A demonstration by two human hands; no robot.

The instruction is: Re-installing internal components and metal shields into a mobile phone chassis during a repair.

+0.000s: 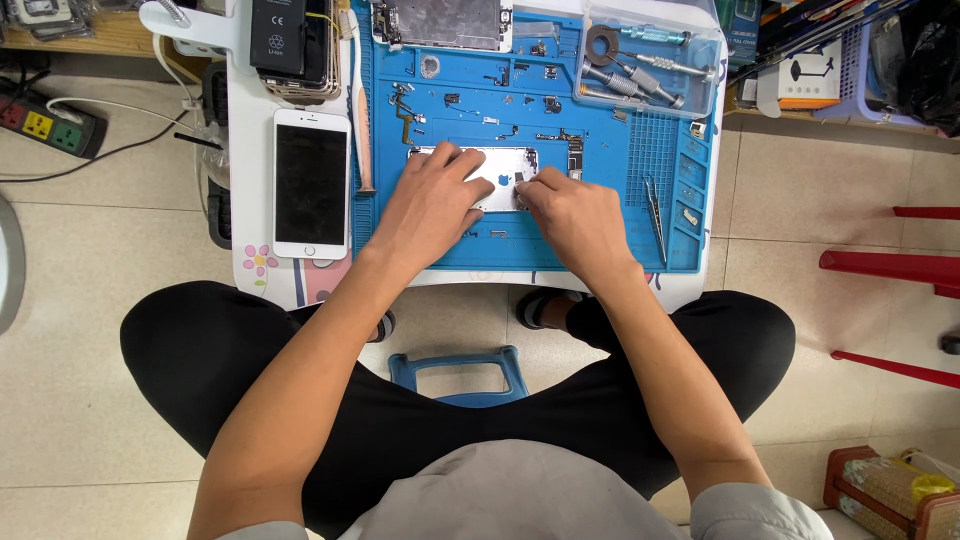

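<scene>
On the blue mat (600, 255) covering the desk (250, 150), the left hand (432, 205) flattens, steadying the silver phone housing (490, 170); the right hand (575, 215) pinches a small part inside, seemingly mid-disassembly, calling for delicate fingertip work.

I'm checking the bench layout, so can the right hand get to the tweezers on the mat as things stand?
Probably yes. The tweezers lie bare on the blue mat just to the right of the right hand, with nothing between them; that hand is now on the phone housing.

Under your hands lies a silver phone shell (497, 178), opened and flat on the blue mat, long side running nine to three o'clock. Your left hand (432, 205) presses its nine o'clock end; your right hand (572, 217) covers its four o'clock corner.
</scene>
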